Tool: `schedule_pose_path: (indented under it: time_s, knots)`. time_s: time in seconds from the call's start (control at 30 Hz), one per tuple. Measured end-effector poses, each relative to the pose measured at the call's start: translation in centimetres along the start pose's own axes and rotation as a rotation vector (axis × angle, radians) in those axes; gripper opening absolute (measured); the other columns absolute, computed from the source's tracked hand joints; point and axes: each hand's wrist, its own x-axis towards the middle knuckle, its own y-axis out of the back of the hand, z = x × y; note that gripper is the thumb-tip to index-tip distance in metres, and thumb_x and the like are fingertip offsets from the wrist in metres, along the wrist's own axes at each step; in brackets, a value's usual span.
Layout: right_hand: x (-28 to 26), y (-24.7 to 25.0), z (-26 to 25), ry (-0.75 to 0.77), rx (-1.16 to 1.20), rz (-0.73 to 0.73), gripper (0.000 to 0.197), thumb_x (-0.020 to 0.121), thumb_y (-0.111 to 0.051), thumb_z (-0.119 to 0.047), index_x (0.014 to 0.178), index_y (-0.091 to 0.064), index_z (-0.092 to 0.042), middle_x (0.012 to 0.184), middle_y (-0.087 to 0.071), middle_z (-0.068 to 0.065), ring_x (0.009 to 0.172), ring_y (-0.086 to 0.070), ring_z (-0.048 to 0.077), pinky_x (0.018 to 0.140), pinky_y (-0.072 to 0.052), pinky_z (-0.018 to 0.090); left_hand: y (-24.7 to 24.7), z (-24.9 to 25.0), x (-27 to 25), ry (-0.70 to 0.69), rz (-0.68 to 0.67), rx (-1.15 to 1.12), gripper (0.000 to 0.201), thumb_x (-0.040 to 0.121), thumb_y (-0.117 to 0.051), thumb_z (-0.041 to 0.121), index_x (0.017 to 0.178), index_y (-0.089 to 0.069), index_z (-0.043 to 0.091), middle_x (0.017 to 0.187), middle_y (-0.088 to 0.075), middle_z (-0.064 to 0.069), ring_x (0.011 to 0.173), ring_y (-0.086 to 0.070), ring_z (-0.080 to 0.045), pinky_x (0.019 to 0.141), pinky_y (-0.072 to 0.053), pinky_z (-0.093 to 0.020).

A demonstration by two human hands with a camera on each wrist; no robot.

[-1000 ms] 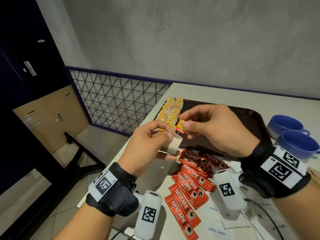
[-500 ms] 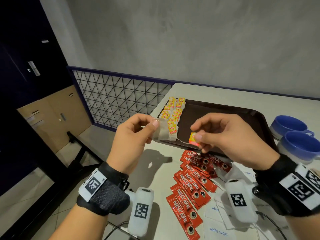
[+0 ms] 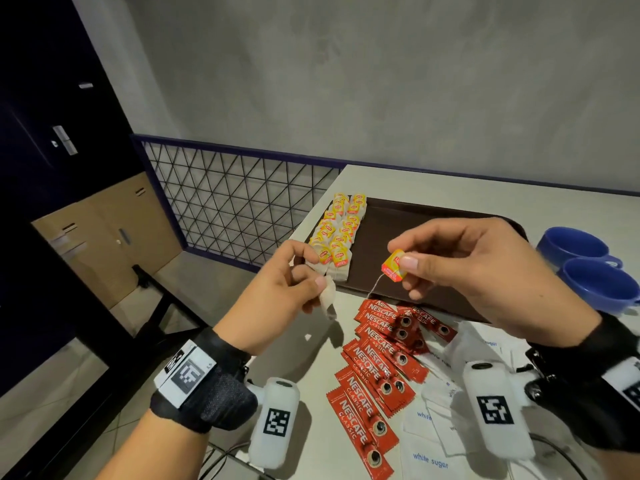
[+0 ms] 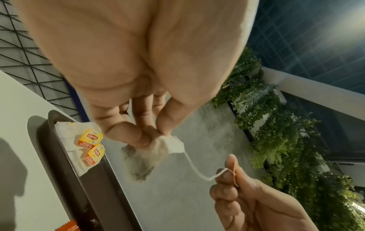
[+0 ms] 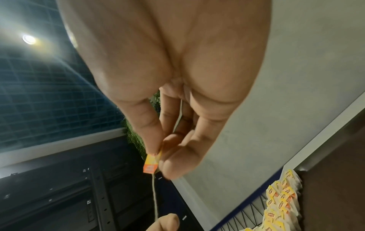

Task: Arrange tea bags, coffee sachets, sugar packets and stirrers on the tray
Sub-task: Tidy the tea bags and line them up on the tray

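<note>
My left hand (image 3: 313, 284) pinches a white tea bag (image 3: 328, 299) (image 4: 158, 150) above the table's near-left part. My right hand (image 3: 403, 263) pinches that bag's yellow-and-red tag (image 3: 393, 265) (image 5: 151, 163) over the dark brown tray (image 3: 415, 233). A thin string (image 4: 194, 168) runs taut between bag and tag. Several tea bags with yellow tags (image 3: 337, 233) lie in two rows along the tray's left edge. Red coffee sachets (image 3: 377, 368) are heaped on the table in front of the tray. White sugar packets (image 3: 429, 455) lie to their right.
Two blue cups (image 3: 595, 268) stand right of the tray. The white table (image 3: 433, 181) ends at its left edge above a black mesh railing (image 3: 235, 206). A grey wall rises behind the table.
My hands have drawn apart, pulling the string out. The right hand has lifted the tag up and to the right over the tray; the left has lowered the bag.
</note>
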Motion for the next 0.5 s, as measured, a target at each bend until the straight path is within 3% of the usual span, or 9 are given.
schedule_pose_path:
  time_s: [0.07,0.17,0.27,0.37,0.43,0.5]
  knots:
    - [0.0,0.2,0.2,0.028,-0.003,0.045,0.026,0.077,-0.075,-0.018,0.101,-0.081,-0.010,0.090,-0.074,0.024,0.074,-0.071,0.029,0.068,-0.063,0.031,-0.3,0.0,-0.1,-0.004,-0.050,0.008,0.014,0.089,-0.061,0.012,0.099,-0.052,0.016,0.075,-0.043,-0.019,0.066,-0.044,-0.021,0.061,-0.041,-0.028]
    - [0.1,0.5,0.2,0.049,0.041,0.076,0.028,0.076,-0.075,-0.019,0.101,-0.080,-0.008,0.089,-0.074,0.026,0.074,-0.071,0.031,0.068,-0.063,0.032,-0.4,0.2,-0.6,0.005,-0.153,0.008,0.018,0.084,-0.073,0.023,0.093,-0.059,0.015,0.074,-0.052,-0.007,0.070,-0.048,-0.023,0.068,-0.039,-0.031]
    - [0.1,0.8,0.0,0.065,0.070,0.093,0.028,0.076,-0.075,-0.020,0.101,-0.079,-0.009,0.088,-0.074,0.024,0.074,-0.070,0.032,0.068,-0.062,0.033,-0.4,0.3,-0.8,0.001,-0.164,0.144,0.033,0.078,-0.086,0.017,0.092,-0.056,0.017,0.079,-0.054,0.005,0.070,-0.046,-0.016,0.072,-0.041,-0.035]
    - [0.0,1.2,-0.2,0.068,0.072,0.093,0.028,0.077,-0.074,-0.019,0.102,-0.079,-0.009,0.090,-0.075,0.023,0.077,-0.071,0.033,0.068,-0.061,0.033,-0.6,0.5,-0.5,-0.020,-0.089,0.173,0.026,0.077,-0.080,0.015,0.088,-0.058,0.018,0.080,-0.057,-0.012,0.071,-0.051,-0.024,0.075,-0.046,-0.044]
    - [-0.2,1.4,-0.3,0.072,0.087,0.093,0.028,0.078,-0.073,-0.017,0.103,-0.078,-0.006,0.090,-0.075,0.023,0.077,-0.071,0.033,0.067,-0.061,0.032,-0.9,0.7,-0.5,-0.023,-0.043,0.092,0.017,0.078,-0.075,0.019,0.085,-0.060,0.014,0.084,-0.066,-0.024,0.070,-0.058,-0.027,0.071,-0.050,-0.040]
    - [-0.3,1.5,-0.4,0.078,0.100,0.091,0.028,0.078,-0.073,-0.016,0.104,-0.077,-0.004,0.089,-0.074,0.023,0.077,-0.070,0.033,0.067,-0.060,0.032,-1.1,0.8,-0.3,-0.026,0.015,0.069,0.013,0.085,-0.075,0.013,0.083,-0.063,0.011,0.092,-0.074,-0.024,0.069,-0.063,-0.027,0.068,-0.052,-0.033]
